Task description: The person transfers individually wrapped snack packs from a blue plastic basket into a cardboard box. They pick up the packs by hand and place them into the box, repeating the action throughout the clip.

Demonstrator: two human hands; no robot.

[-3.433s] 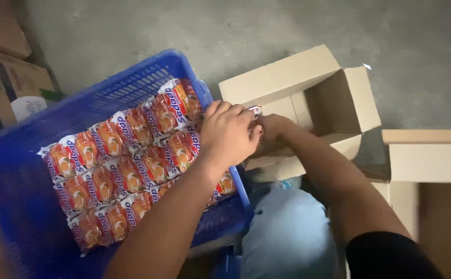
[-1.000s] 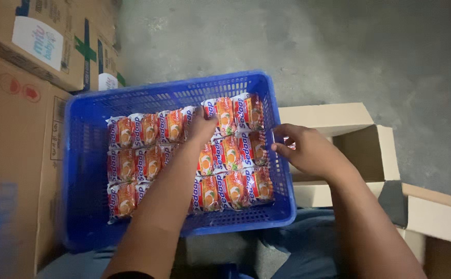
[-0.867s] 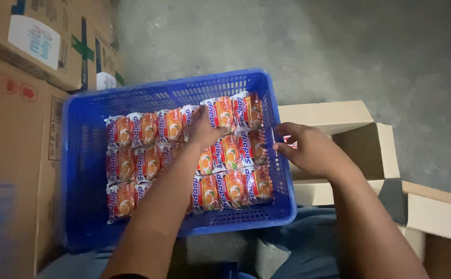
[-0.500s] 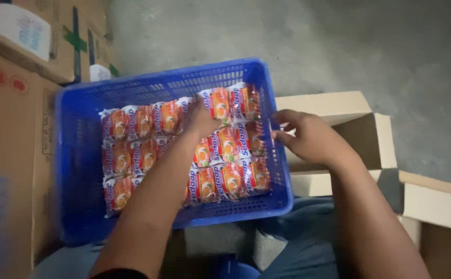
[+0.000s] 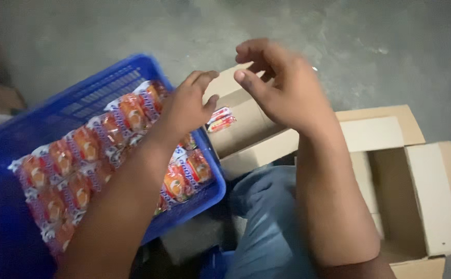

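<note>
Your left hand hangs over the right edge of the blue plastic slatted crate, fingers loosely curled with thumb and forefinger apart — it grasps nothing. Your right hand is raised above the open brown cardboard carton, fingers bent and spread, thumb pointing left toward the other hand; it too is empty.

Between the two hands, inside the carton against its inner wall, lies one small red-and-white wrapped snack packet. Its long axis runs slantwise, the upper end pointing up and to the right, the lower end down toward the crate's corner. It sits just below your left thumb, apart from it.

The crate holds rows of orange-and-red snack packets in clear wrap, packed side by side and nearly filling it from the far right corner down to the near left; your left forearm crosses over the near-right part of them. The carton stands just beside the crate's right edge, its flaps open. A second open brown cardboard box lies toward the right edge of the view, flaps spread, its inside bare so far as it shows — your right forearm covers part of it. Your blue trouser leg shows below, between crate and boxes, over the grey concrete floor.
</note>
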